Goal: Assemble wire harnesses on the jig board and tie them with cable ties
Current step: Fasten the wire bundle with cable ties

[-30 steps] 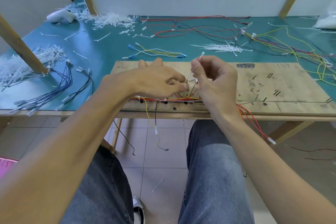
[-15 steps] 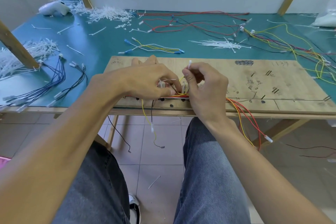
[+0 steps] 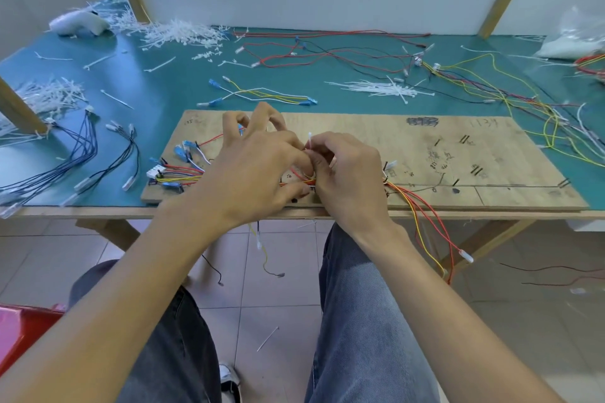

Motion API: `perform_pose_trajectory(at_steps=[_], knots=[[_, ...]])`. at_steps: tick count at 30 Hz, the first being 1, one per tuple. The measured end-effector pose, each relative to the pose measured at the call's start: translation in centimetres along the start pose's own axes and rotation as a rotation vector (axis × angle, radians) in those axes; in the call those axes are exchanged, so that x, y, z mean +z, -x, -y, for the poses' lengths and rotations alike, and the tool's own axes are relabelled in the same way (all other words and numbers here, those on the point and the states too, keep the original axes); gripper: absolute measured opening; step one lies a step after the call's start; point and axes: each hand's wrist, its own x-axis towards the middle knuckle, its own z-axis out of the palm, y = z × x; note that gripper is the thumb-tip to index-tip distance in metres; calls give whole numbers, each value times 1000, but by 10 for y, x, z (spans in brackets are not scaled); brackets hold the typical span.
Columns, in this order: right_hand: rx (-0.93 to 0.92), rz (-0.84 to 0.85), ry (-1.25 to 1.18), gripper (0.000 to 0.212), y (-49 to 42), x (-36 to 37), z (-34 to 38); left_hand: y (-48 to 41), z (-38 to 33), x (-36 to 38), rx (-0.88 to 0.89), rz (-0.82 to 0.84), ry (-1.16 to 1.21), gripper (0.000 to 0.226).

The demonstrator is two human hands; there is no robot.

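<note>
A plywood jig board (image 3: pixel 425 154) lies on the teal table near its front edge. A harness of red, yellow and blue wires (image 3: pixel 183 173) runs along the board's near side, with blue and white connectors at its left end. My left hand (image 3: pixel 258 170) pinches the wire bundle between thumb and forefinger, its other fingers spread above the board. My right hand (image 3: pixel 343 170) pinches a white cable tie (image 3: pixel 309 138) whose tail sticks up by the bundle. The tie's loop is hidden behind my fingers. Red and yellow wire ends (image 3: pixel 432 232) hang off the board's front edge.
A pile of white cable ties (image 3: pixel 383 88) lies behind the board, more (image 3: pixel 176 33) at the back left. Loose red, black and yellow wires (image 3: pixel 327 52) spread across the back. Blue and black wires (image 3: pixel 82 154) lie left of the board. A white tool (image 3: pixel 78 23) sits far left.
Both hands have shifted a little lower over the bundle. My left fingers have spread, and the harness's left-end connectors have come into view.
</note>
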Motion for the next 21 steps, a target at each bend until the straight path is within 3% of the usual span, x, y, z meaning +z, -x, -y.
perform_pose_trajectory(at_steps=[7, 11, 15, 21], knots=[[31, 31, -32, 5, 1, -4, 0, 9, -7, 8, -30, -96, 43, 6], [62, 55, -37, 3, -1, -5, 0, 17, -7, 10, -37, -101, 32, 10], [112, 73, -98, 4, -3, -8, 1, 33, -7, 11, -59, -246, 72, 18], [234, 138, -163, 5, -7, -14, 5, 57, -18, 19, 72, -374, -69, 9]])
